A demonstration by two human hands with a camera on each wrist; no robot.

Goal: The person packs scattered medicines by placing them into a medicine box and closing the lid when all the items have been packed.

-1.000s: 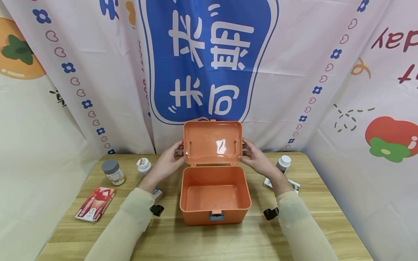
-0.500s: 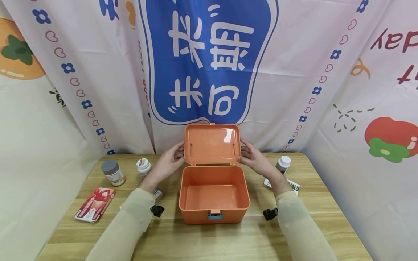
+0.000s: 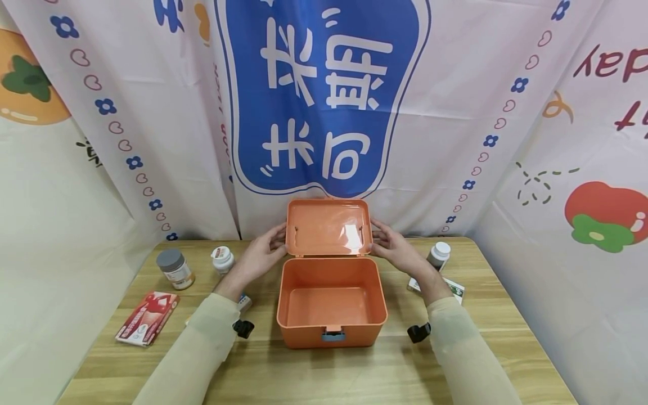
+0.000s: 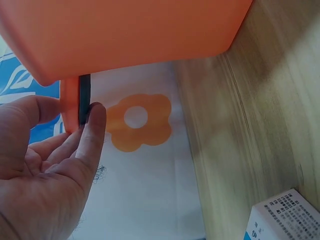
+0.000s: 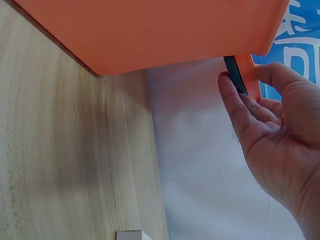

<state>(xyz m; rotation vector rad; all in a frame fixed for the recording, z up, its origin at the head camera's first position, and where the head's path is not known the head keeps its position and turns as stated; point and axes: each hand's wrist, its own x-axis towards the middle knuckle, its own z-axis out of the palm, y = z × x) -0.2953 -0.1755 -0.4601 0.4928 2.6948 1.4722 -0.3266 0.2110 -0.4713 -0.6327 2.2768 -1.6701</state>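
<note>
An orange plastic storage box (image 3: pixel 331 336) stands in the middle of the table with its lid (image 3: pixel 328 225) raised and leaning back on the hinges. Its inside is bare, and a blue latch (image 3: pixel 333 336) sits at the front. My left hand (image 3: pixel 259 257) grips the lid's left side; in the left wrist view the thumb lies on one face and the fingers on the other, by a dark strip (image 4: pixel 85 97). On the opposite side my right hand (image 3: pixel 399 253) pinches the lid edge likewise. Some fingertips are hidden behind the lid in the head view.
On the left are a grey-capped jar (image 3: pixel 175 269), a white bottle (image 3: pixel 223 259), a red carton (image 3: pixel 148 318) and a small box (image 3: pixel 245 304) partly behind the forearm. A white-capped bottle (image 3: pixel 439 255) and flat carton (image 3: pixel 454 288) stand right. A printed curtain (image 3: pixel 435 140) hangs behind.
The lid has tipped further back, its top edge lower in the head view. Both hands keep their hold and have moved only slightly. The box has barely shifted.
</note>
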